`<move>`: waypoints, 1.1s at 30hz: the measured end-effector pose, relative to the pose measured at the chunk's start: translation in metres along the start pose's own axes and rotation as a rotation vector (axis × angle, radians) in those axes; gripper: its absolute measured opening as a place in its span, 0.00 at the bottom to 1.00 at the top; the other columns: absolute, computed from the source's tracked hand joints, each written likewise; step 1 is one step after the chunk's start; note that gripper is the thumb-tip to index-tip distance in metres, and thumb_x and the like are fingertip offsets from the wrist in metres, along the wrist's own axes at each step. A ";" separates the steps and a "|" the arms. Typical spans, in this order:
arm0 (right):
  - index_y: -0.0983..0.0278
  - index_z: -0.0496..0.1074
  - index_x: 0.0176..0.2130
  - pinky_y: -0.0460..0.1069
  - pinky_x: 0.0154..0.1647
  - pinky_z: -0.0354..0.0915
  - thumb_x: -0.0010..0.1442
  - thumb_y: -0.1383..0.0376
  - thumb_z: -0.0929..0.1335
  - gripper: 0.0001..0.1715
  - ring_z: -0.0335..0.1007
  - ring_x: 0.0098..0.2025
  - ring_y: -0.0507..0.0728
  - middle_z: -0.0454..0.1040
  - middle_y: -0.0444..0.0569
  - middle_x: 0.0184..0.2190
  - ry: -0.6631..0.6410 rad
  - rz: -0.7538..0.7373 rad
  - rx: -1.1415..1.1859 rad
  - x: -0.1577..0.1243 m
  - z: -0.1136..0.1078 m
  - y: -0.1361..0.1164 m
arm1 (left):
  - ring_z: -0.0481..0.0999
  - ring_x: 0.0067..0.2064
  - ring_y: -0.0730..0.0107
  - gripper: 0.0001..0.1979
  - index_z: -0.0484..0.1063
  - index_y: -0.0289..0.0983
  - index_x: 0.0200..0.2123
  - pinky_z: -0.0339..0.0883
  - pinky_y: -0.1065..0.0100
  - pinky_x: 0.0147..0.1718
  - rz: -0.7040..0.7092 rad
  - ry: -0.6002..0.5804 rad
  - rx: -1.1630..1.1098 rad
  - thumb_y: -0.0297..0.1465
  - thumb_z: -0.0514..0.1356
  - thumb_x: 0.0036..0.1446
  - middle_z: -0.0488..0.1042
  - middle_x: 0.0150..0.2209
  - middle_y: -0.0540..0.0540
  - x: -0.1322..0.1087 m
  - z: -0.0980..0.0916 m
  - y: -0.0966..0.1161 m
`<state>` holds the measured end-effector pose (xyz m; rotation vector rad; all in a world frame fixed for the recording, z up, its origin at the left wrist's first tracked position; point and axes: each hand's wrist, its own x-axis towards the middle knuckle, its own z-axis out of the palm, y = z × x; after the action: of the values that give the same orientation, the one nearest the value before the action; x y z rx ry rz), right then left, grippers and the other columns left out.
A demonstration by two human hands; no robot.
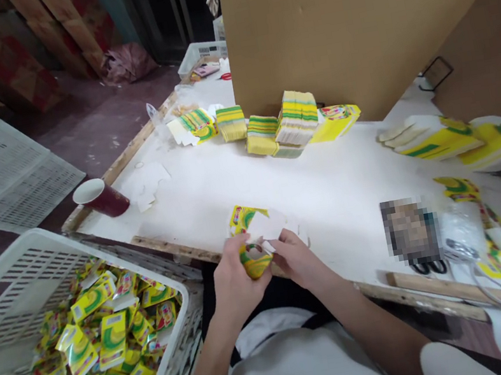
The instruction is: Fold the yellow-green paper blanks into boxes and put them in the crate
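Note:
Near the front edge of the white table, my left hand [235, 277] is wrapped round a small yellow and green carton [255, 263], which looks squeezed into an open shape. My right hand [300, 263] closes on its white flap end from the right, thumb and finger pinched together. Whether anything is inside the carton cannot be made out. Just beyond my fingers, another yellow-green carton piece [242, 218] lies on the table with white flaps showing. To my left, a white plastic basket [39, 241] holds many small yellow packed boxes [113, 341].
Stacks of flat cartons [263, 133] stand at the back, before a large cardboard sheet [322, 19]. More cartons [438, 138] lie at right. A maroon cup [104, 198] lies tilted at the left edge. Black-handled scissors [429, 267] and a wooden strip [443, 289] sit front right.

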<state>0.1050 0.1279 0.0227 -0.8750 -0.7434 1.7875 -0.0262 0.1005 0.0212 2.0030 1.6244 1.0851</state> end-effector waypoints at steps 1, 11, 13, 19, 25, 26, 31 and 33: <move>0.63 0.74 0.35 0.53 0.43 0.69 0.48 0.61 0.72 0.12 0.74 0.39 0.58 0.77 0.48 0.33 0.001 -0.008 -0.013 0.002 0.002 0.000 | 0.75 0.43 0.62 0.26 0.53 0.39 0.49 0.70 0.65 0.40 0.016 -0.023 0.010 0.33 0.61 0.49 0.70 0.44 0.42 -0.001 0.001 0.000; 0.62 0.63 0.57 0.60 0.60 0.55 0.55 0.57 0.68 0.31 0.63 0.57 0.62 0.68 0.52 0.55 -0.191 -0.101 -0.393 -0.001 0.000 0.006 | 0.76 0.36 0.61 0.22 0.55 0.40 0.45 0.70 0.63 0.33 -0.097 -0.206 0.077 0.30 0.59 0.47 0.71 0.38 0.45 -0.003 0.002 -0.005; 0.61 0.54 0.62 0.60 0.64 0.46 0.57 0.61 0.67 0.37 0.52 0.64 0.61 0.57 0.52 0.62 -0.262 -0.219 -0.637 -0.007 0.001 0.003 | 0.75 0.40 0.59 0.20 0.58 0.39 0.45 0.70 0.61 0.37 -0.032 -0.240 0.082 0.28 0.56 0.48 0.71 0.39 0.43 -0.002 0.007 -0.009; 0.58 0.60 0.60 0.56 0.64 0.50 0.59 0.74 0.59 0.31 0.56 0.62 0.56 0.63 0.48 0.59 -0.215 -0.449 -0.910 -0.005 -0.004 0.003 | 0.70 0.49 0.53 0.29 0.54 0.35 0.53 0.67 0.55 0.45 -0.042 -0.098 0.089 0.29 0.59 0.47 0.64 0.50 0.34 -0.001 0.011 -0.011; 0.61 0.60 0.60 0.57 0.63 0.52 0.57 0.74 0.63 0.32 0.47 0.66 0.60 0.56 0.54 0.63 -0.283 -0.434 -1.082 0.000 -0.020 -0.002 | 0.71 0.46 0.57 0.25 0.59 0.38 0.48 0.67 0.58 0.45 -0.134 -0.168 0.142 0.27 0.61 0.44 0.70 0.43 0.43 0.000 -0.010 -0.012; 0.60 0.62 0.59 0.57 0.62 0.52 0.57 0.74 0.63 0.31 0.46 0.66 0.61 0.54 0.54 0.64 -0.333 -0.412 -1.136 0.000 -0.022 -0.005 | 0.72 0.45 0.58 0.25 0.60 0.39 0.48 0.67 0.60 0.44 -0.138 -0.181 0.144 0.27 0.61 0.44 0.71 0.43 0.44 0.000 -0.012 -0.013; 0.58 0.74 0.47 0.52 0.57 0.59 0.55 0.75 0.65 0.22 0.60 0.60 0.58 0.63 0.49 0.58 -0.488 -0.374 -1.169 0.000 -0.029 -0.028 | 0.74 0.44 0.61 0.23 0.62 0.41 0.47 0.67 0.64 0.43 -0.071 -0.266 0.149 0.32 0.62 0.46 0.72 0.43 0.45 0.006 -0.019 -0.014; 0.57 0.75 0.45 0.51 0.54 0.61 0.54 0.72 0.68 0.19 0.65 0.55 0.57 0.66 0.48 0.54 -0.544 -0.365 -1.129 0.002 -0.029 -0.032 | 0.74 0.43 0.61 0.23 0.63 0.41 0.46 0.67 0.64 0.43 -0.052 -0.298 0.168 0.34 0.63 0.46 0.73 0.42 0.46 0.009 -0.021 -0.011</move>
<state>0.1444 0.1430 0.0315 -0.8290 -2.2193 1.1780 -0.0484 0.1080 0.0304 2.0944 1.6407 0.6121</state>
